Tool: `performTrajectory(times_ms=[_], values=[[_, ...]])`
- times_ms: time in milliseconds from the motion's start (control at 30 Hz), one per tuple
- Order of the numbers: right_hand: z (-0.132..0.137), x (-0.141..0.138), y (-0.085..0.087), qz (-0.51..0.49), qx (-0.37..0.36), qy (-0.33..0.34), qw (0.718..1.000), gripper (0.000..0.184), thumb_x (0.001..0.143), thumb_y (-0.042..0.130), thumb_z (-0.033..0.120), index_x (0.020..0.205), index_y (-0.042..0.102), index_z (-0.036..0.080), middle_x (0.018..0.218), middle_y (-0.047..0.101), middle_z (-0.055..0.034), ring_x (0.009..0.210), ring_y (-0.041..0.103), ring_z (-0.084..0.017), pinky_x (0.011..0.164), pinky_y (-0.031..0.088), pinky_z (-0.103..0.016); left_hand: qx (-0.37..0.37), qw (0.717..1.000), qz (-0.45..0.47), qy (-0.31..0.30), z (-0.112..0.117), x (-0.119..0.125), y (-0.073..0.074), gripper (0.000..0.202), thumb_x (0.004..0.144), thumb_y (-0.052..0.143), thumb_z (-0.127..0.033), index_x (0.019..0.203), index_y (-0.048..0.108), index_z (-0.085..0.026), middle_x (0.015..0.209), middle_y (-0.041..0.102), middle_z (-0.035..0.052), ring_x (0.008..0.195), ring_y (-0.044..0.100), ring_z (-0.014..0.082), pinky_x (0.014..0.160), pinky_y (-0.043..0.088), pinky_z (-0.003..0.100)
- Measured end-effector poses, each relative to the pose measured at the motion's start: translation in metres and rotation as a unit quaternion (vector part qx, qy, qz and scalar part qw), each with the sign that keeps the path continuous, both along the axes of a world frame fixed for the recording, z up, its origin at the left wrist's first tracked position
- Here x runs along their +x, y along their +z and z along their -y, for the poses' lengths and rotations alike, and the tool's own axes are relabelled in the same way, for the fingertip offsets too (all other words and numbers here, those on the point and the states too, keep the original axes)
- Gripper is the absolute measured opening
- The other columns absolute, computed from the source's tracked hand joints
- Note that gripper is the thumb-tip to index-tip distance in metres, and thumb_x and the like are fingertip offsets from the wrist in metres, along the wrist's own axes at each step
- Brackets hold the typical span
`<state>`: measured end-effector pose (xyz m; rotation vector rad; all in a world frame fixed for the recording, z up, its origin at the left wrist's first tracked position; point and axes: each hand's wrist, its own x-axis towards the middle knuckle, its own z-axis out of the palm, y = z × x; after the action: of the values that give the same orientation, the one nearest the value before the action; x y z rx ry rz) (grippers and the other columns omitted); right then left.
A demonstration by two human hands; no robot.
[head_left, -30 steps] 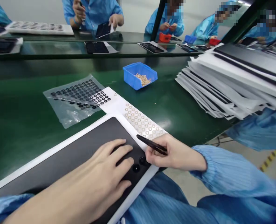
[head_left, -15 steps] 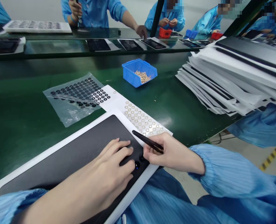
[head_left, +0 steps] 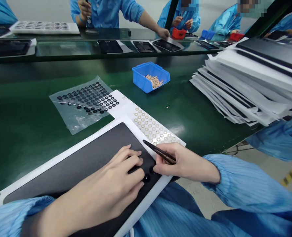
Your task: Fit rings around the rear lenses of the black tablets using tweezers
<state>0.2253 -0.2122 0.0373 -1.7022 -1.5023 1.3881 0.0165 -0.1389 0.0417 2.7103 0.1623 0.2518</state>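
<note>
We rested our left hand (head_left: 113, 179), fingers spread and unclenched, on the dark panel (head_left: 82, 164) at seven o'clock, our right hand (head_left: 182, 163) pinching tweezers (head_left: 159, 152) beside two black rings (head_left: 146, 178), apparently calling for lowered tips.

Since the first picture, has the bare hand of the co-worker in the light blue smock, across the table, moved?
Yes, the bare hand of the co-worker moved to the right: it now sits close beside the black upright post.

Bright, even light; soft glare streaks the green bench mat (head_left: 175, 129) below the blue bin (head_left: 149, 80); wide-angle distortion bows the edges
</note>
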Motion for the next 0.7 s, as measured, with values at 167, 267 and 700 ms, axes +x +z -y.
performTrajectory(times_ms=[167,267,700], values=[[0.001,0.004,-0.003,-0.014,0.029,-0.017,0.999,0.016,0.071,0.065,0.023,0.065,0.051,0.018,0.057,0.047,0.0049,0.052,0.041,-0.008,0.046,0.033,-0.019,-0.011,1.000,-0.009,0.002,0.000,0.001,-0.002,0.019,0.094,0.043,-0.017,0.103,0.060,-0.020,0.100,0.057,0.0059,0.116,0.046,0.0204,0.105,0.038,0.038],[0.003,0.013,-0.006,0.022,0.077,-0.069,0.994,0.015,0.078,0.059,0.029,0.070,0.052,0.018,0.057,0.050,0.0036,0.052,0.044,-0.009,0.048,0.035,-0.021,0.017,0.999,0.021,0.033,-0.008,0.002,-0.006,0.017,0.093,0.043,-0.015,0.102,0.057,-0.019,0.109,0.053,0.0069,0.118,0.040,0.0223,0.097,0.043,0.035],[0.007,0.006,0.004,0.135,0.172,-0.051,0.975,0.023,0.083,0.055,0.030,0.065,0.050,0.016,0.059,0.043,0.0040,0.056,0.038,-0.009,0.052,0.028,-0.023,0.107,0.949,0.026,0.294,-0.056,-0.006,-0.028,0.052,0.092,0.038,-0.048,0.125,0.044,-0.008,0.120,0.048,0.0164,0.114,0.044,0.0321,0.098,0.037,0.050]])
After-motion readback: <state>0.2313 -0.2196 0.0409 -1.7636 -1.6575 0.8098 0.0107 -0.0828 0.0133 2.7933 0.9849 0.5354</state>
